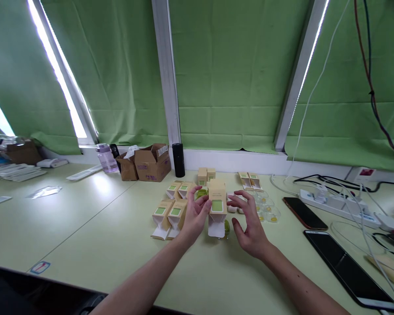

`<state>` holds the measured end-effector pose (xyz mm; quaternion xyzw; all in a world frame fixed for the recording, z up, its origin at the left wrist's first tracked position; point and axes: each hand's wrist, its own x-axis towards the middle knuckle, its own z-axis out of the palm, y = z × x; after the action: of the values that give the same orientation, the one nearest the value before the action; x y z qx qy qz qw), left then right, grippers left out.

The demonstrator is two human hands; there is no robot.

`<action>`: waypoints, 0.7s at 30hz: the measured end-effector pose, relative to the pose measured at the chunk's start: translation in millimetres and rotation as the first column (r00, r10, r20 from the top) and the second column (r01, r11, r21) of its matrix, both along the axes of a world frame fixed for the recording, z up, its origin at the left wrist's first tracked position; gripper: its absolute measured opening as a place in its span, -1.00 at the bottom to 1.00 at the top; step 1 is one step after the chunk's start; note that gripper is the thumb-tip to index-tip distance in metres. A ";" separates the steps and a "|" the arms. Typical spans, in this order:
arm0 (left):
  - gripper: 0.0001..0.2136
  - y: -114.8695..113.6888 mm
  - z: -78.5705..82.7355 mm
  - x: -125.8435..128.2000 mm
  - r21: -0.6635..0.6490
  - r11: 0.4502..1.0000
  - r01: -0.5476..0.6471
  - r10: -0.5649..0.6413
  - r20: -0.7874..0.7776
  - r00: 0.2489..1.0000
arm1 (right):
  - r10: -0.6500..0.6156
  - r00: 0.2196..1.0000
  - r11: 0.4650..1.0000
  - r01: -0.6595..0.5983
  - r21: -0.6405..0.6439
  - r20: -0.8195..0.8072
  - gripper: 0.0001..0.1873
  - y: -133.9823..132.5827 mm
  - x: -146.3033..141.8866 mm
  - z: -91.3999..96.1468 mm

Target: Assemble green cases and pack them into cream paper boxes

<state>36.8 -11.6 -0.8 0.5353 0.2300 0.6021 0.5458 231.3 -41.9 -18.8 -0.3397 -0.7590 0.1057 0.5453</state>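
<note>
My left hand (196, 215) grips a small beige carton (217, 189) by its left side, thumb on the front. The carton has a green panel, and a white flap hangs down from its lower end. To the right of it, my right hand (252, 227) is open, fingers spread, holding nothing. A green rounded item (227, 226) shows partly behind the flap. Left of my left hand lie several similar cartons (160, 215) with flaps out. White pieces (231, 205) sit between my hands, partly hidden. Clear plastic shells (267, 210) with yellow bits lie beyond my right hand.
Two cartons (202, 176) stand at the back, with two more (250, 181) to their right. Brown cardboard boxes (153, 164), a black cylinder (178, 160) and a purple bottle (107, 158) line the wall. Phones (348, 267), a power strip (338, 205) and cables occupy the right.
</note>
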 end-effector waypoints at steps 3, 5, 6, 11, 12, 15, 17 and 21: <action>-0.34 1.1 -1.6 0.5 0.000 1.000 0.002 -0.002 -0.010 1.000 | 0.042 0.999 0.998 -0.042 -0.047 -0.019 -0.27 -0.3 -0.9 -0.8; -0.36 1.4 -2.2 0.9 0.002 1.000 0.008 -0.008 -0.017 1.000 | 0.067 0.997 0.996 -0.068 -0.055 -0.027 -0.27 0.0 -1.2 -0.8; -0.36 1.4 -2.3 1.1 0.004 1.000 0.012 -0.012 -0.018 1.000 | 0.078 0.996 0.995 -0.080 -0.055 -0.033 -0.27 0.1 -1.3 -0.7; -0.39 0.7 -1.8 1.6 0.004 1.000 0.024 -0.024 -0.036 0.999 | 0.128 0.989 0.987 -0.134 -0.092 -0.070 -0.34 -0.7 -1.8 0.8; -0.40 0.7 -1.8 1.6 0.005 1.000 0.021 -0.021 -0.041 0.999 | 0.137 0.987 0.984 -0.145 -0.104 -0.082 -0.36 -1.0 -1.9 1.0; -0.41 0.9 -2.2 1.4 0.011 1.000 0.018 -0.017 -0.055 0.998 | 0.157 0.980 0.975 -0.174 -0.137 -0.124 -0.40 -1.0 -1.8 1.3; -0.42 1.0 -2.3 1.1 0.013 1.000 0.025 -0.024 -0.067 0.997 | 0.167 0.975 0.969 -0.190 -0.156 -0.146 -0.42 -0.4 -1.7 1.2; -0.43 0.7 -2.4 0.3 0.011 1.000 0.023 -0.022 -0.083 0.996 | 0.186 0.967 0.959 -0.217 -0.182 -0.173 -0.47 0.2 -1.5 1.0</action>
<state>37.1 -10.9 -3.2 0.5656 0.2428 0.5748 0.5393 229.8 -41.7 -17.9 -0.3041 -0.7310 0.2624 0.5517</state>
